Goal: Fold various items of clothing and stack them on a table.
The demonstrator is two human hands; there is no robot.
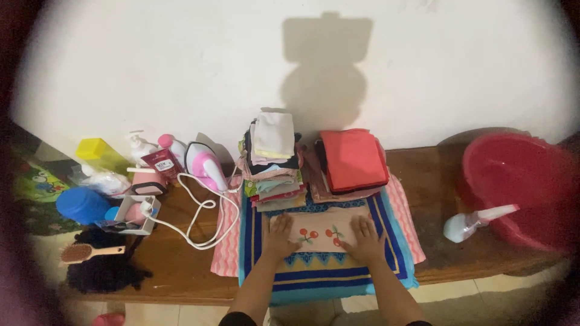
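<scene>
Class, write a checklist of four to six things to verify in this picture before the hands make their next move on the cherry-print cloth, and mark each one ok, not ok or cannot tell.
1. Left hand flat on the cherry-print cloth: ok.
2. Right hand flat on the same cloth: ok.
3. Cloth lies smooth on the blue striped towel: ok, no big creases show.
4. Iron stands upright, off the towel, to the left: ok.
5. Iron hot or plugged in: cannot tell; its white cord loops loose on the bench.
6. Folded stacks behind the cloth stand steady: ok, though the tall one looks uneven.
</scene>
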